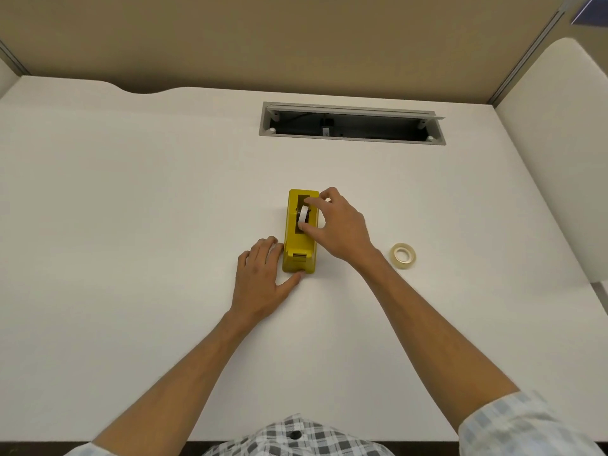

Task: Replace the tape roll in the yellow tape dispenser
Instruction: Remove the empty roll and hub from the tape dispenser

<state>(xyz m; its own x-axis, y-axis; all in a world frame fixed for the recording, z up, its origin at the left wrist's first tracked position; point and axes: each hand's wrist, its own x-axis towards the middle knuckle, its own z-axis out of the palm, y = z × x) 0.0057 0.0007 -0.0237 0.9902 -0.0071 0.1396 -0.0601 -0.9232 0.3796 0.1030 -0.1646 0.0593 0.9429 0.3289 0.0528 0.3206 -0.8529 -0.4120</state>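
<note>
The dispenser (301, 232) stands mid-desk (131, 209), its long axis running front to back. An old roll (303, 219) sits in it. The left hand (263, 278) lies against its left side and front corner; the right hand (339, 225) reaches over from the right, pinching that roll. A spare roll (403, 255) lies to the right, well apart. A cable slot (352, 123) is set in the desk near the back edge.

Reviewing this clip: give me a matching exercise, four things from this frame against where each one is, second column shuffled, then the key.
1. right hand
2. left hand
3. spare tape roll
4. cable slot

A. lying alone on the desk, right of the dispenser
B. recessed at the desk's far side
C. pinching the white roll inside the yellow dispenser
D. flat on the desk, against the dispenser's left side

Pairs: 1-C, 2-D, 3-A, 4-B
</note>
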